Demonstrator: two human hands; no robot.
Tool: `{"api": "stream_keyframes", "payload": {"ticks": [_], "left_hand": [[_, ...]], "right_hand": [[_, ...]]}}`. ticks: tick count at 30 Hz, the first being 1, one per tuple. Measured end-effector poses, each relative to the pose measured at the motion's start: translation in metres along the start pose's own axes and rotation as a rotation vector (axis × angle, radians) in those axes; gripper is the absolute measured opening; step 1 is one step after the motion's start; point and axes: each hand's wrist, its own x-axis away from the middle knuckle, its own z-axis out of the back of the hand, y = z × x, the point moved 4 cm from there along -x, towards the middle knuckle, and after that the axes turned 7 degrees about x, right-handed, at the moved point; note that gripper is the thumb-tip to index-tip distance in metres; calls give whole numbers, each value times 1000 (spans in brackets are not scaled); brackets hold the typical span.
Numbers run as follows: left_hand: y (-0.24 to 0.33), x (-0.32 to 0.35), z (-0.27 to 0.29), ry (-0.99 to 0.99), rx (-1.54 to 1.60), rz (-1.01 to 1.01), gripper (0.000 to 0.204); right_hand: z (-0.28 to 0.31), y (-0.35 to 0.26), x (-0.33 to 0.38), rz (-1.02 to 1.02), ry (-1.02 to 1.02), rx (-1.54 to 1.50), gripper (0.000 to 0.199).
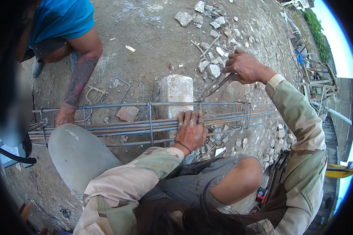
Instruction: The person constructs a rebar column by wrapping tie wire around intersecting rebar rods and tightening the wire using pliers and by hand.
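Observation:
A long rebar cage (139,124) of rusty bars and bent stirrups (150,124) lies across in front of me. My left hand (191,131) rests over its bars right of the middle, fingers curled around them beside a stirrup. Up and to the right, my right hand (245,67) is closed on a pair of pincers (217,87), whose head points down-left, close to the top bar. A pale concrete block (176,91) stands under the cage, just beyond my left hand. What my left fingertips touch below the bars is hidden.
A co-worker in a blue shirt (66,19) crouches at left, one hand (65,116) at the cage's left end. Loose bent stirrups (115,90) and a reddish brick piece (127,113) lie on the dirt. Stone rubble (213,70) spreads beyond; wooden scraps (319,84) stand far right.

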Motion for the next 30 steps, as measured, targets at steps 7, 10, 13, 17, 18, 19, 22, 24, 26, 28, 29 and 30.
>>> {"api": "stream_keyframes", "payload": {"ticks": [7,10,13,17,18,19,22,24,26,28,29,30], "left_hand": [[2,0,-2,5,33,15,54],[5,0,-1,5,49,9,54],[5,-2,6,59,92,26,53],[5,-2,2,52,100,30,52],[5,-3,1,44,93,25,51],[7,-3,3,35,85,16,50],[3,-2,3,5,74,47,50],[3,-3,4,-8,73,47,50],[6,-4,2,-21,74,45,50],[8,-3,3,-16,72,9,51],[8,-3,3,-18,70,9,51],[8,-3,4,-16,63,6,53]], "right_hand": [[-31,31,-54,7,-119,21,27],[-56,54,-67,-65,-345,-171,41],[-67,57,-69,-335,-866,-617,53],[-45,47,-68,-105,-940,-348,44],[-41,44,-64,-107,-944,-348,44],[-23,39,-66,7,-663,-145,41],[14,11,-64,92,-397,157,39],[30,0,-57,246,-32,303,34],[24,1,-51,227,70,360,33],[20,3,-50,310,254,408,40],[15,7,-53,309,256,406,40],[3,18,-60,215,11,297,40]]}}
